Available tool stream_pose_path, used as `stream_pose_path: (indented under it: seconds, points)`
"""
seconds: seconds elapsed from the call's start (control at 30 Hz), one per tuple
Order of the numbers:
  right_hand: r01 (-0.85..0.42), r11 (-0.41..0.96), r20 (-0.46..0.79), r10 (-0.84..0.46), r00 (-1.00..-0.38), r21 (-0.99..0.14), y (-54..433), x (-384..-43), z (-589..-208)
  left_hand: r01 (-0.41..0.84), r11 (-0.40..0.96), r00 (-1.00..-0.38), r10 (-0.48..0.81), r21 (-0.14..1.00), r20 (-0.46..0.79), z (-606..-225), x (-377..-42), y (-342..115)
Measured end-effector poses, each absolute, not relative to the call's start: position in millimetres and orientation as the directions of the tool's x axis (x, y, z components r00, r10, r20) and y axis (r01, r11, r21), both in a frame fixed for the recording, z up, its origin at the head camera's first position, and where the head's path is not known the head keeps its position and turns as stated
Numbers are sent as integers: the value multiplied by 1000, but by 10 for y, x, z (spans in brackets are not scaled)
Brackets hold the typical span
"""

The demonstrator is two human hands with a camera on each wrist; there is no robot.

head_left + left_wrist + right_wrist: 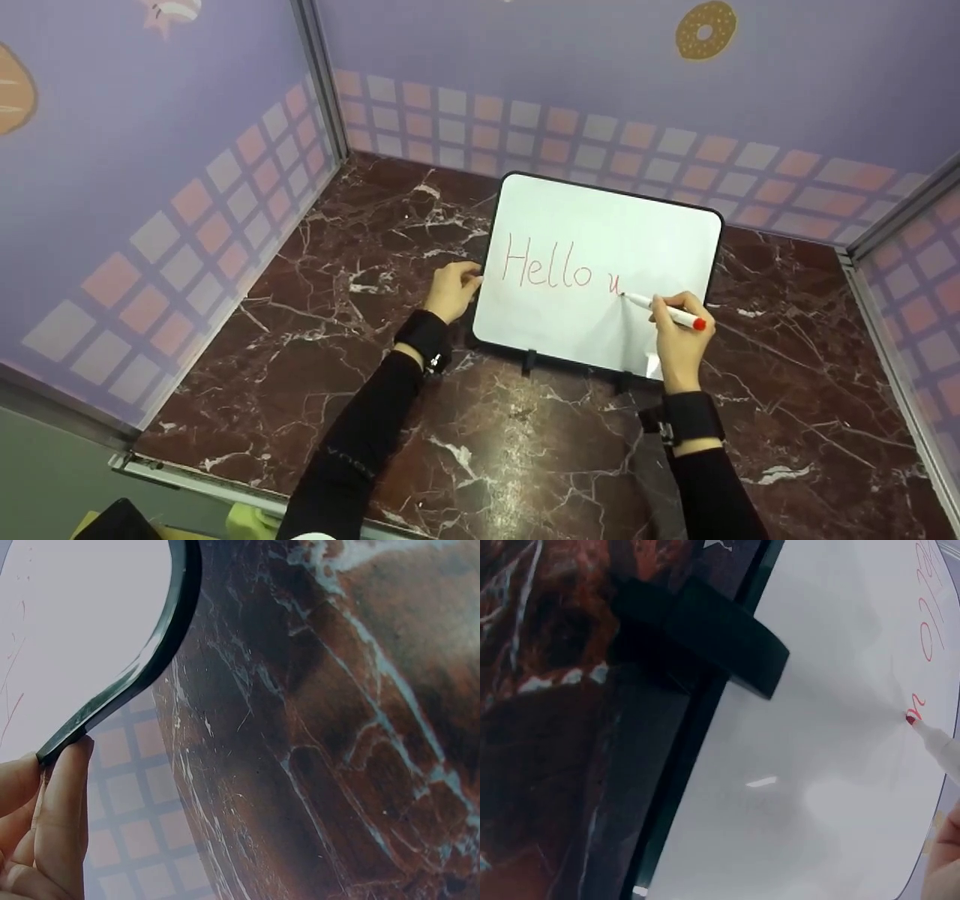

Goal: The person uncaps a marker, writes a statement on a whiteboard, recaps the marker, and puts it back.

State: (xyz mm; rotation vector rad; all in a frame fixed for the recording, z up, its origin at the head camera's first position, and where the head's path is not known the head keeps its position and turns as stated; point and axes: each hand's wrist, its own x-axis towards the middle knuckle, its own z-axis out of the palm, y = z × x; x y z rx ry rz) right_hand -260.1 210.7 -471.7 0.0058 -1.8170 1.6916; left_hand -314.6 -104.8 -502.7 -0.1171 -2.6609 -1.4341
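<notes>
A whiteboard (600, 214) with a black frame stands propped on the marbled table, bearing the red word "Hello" (547, 264) and a short red letter stroke (614, 284) to its right. My left hand (451, 292) pinches the board's left edge; in the left wrist view, the thumb and fingers (64, 814) meet at the black frame (112, 694). In my right hand (684, 349) is a white marker (640, 301) with a red end, held like a pen. Its red tip touches the board at the end of that stroke, as the right wrist view of the marker (939, 746) also shows.
Black stand feet (529, 361) support the board's lower edge, and one black clip-like piece (727, 637) overlaps it in the right wrist view. Purple panels with pink and grey squares (259, 169) enclose the marbled table (300, 360). A light-green object (251, 521) is at the front edge.
</notes>
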Motion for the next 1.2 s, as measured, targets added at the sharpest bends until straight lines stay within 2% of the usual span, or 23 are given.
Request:
stream_pose_path:
  seconds: [0.33,0.47,0.7,0.93,1.2]
  points:
    - [-447,111,446,453,-772,-887,2154,-2666,-4667,127,560,-990,20,819,141,-5058,-3135,-1041]
    - [-444,148,456,480,-749,-884,2178,-2659,-4660,133,557,-989,16,820,149,-5046,-3150,-1044]
    - [-434,189,468,475,-745,-881,2270,-2802,-4840,119,546,-991,15,829,133,-5036,-3150,-1055]
    - [-464,232,513,504,-695,-855,2322,-2813,-4916,125,549,-990,15,827,140,-5031,-3148,-1059]
    - [-434,171,461,469,-754,-884,2231,-2736,-4839,128,556,-989,9,821,148,-5023,-3145,-1050]
